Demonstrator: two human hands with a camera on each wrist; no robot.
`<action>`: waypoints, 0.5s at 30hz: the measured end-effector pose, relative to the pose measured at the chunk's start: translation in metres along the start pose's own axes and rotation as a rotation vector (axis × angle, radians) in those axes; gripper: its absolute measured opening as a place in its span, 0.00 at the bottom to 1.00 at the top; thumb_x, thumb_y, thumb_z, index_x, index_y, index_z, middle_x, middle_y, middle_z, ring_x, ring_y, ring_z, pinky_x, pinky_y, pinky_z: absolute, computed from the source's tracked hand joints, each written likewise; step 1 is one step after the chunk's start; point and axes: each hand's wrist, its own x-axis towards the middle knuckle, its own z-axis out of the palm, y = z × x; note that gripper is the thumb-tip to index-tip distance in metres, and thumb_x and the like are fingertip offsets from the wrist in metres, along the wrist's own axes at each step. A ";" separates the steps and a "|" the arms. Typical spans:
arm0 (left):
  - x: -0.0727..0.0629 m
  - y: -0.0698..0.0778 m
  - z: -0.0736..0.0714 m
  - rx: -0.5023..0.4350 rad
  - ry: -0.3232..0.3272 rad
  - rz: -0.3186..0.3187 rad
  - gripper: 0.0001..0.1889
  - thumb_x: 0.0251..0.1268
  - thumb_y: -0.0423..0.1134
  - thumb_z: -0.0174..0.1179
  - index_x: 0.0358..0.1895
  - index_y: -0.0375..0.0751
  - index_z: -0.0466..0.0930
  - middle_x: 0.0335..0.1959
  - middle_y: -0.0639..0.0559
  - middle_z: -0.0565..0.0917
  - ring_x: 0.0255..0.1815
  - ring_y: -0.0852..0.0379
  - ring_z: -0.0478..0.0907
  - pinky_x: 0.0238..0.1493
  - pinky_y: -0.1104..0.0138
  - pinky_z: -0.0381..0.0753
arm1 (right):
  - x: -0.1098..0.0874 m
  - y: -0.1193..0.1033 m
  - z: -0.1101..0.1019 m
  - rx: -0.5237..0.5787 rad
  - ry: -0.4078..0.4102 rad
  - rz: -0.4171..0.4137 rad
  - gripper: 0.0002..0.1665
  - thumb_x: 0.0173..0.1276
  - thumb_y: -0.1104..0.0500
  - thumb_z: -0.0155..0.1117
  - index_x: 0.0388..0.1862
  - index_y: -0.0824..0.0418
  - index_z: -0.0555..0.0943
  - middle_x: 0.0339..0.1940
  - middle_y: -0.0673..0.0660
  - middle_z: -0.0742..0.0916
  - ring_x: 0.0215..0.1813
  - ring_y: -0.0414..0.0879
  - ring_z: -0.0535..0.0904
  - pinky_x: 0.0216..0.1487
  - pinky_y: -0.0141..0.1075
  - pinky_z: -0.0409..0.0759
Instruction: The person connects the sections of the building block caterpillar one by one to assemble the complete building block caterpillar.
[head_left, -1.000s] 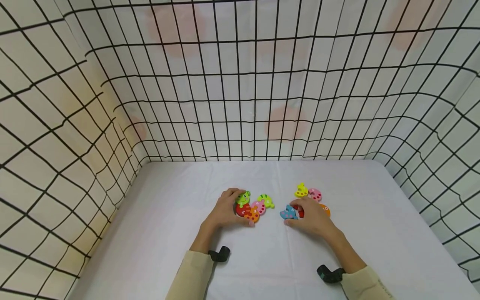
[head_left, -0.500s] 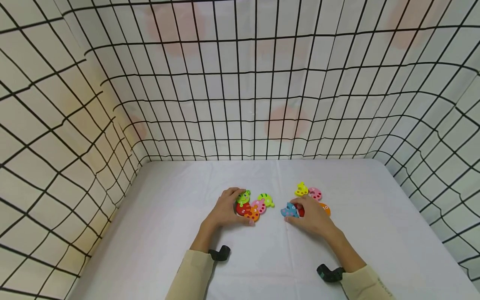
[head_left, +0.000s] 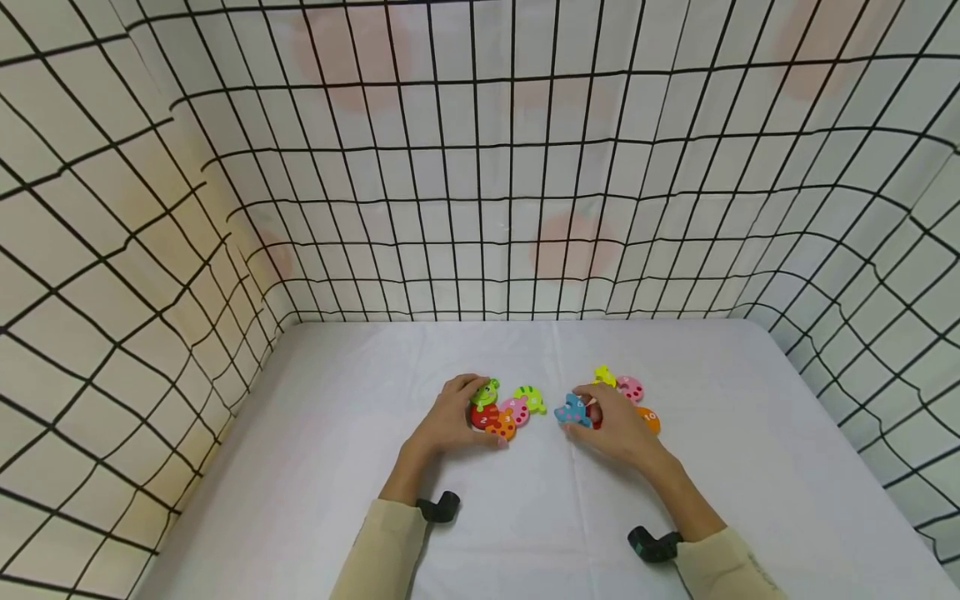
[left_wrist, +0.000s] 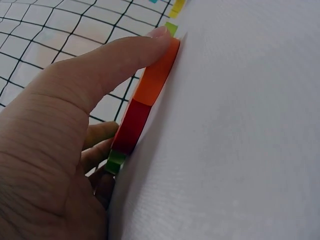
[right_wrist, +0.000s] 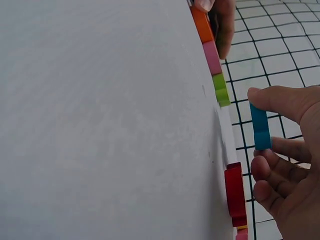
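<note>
On the white table lies a row of joined caterpillar puzzle pieces: green smiling head (head_left: pixel 486 395), red piece (head_left: pixel 483 417), orange piece (head_left: pixel 501 427), pink piece (head_left: pixel 516 412) and striped green piece (head_left: pixel 530 399). My left hand (head_left: pixel 448 423) grips the head end, thumb against the orange edge and fingers round the green side. Between thumb and fingers of my right hand (head_left: pixel 621 423) is pinched a blue puzzle piece (right_wrist: pixel 260 126) with pink spots, raised above the table in the right wrist view. Another red piece (right_wrist: pixel 235 195) lies below that hand, mostly hidden in the head view.
Beyond the right hand lie a yellow piece (head_left: pixel 604 376), a pink ring-shaped piece (head_left: pixel 630 388) and an orange piece (head_left: pixel 649 418) marked 10. A black wire grid (head_left: pixel 510 200) backed by white cloth surrounds the table (head_left: pixel 300 467) at the back and sides.
My right hand has lifted the blue piece and shifted it slightly left, toward the joined row. The left hand and the row have barely moved.
</note>
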 end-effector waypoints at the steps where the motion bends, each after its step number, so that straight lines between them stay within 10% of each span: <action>1: 0.000 0.000 0.000 -0.006 -0.001 -0.006 0.55 0.42 0.66 0.78 0.78 0.54 0.66 0.78 0.49 0.64 0.79 0.48 0.60 0.75 0.45 0.69 | 0.001 -0.001 0.000 0.003 0.002 -0.005 0.35 0.62 0.47 0.78 0.65 0.57 0.79 0.47 0.54 0.82 0.46 0.46 0.74 0.47 0.38 0.78; 15: -0.001 0.001 0.000 -0.017 0.023 -0.019 0.55 0.41 0.65 0.79 0.77 0.53 0.67 0.77 0.49 0.65 0.78 0.48 0.60 0.75 0.47 0.70 | 0.017 -0.024 0.007 0.064 0.001 -0.071 0.33 0.61 0.50 0.78 0.63 0.60 0.81 0.52 0.55 0.83 0.44 0.45 0.75 0.45 0.33 0.79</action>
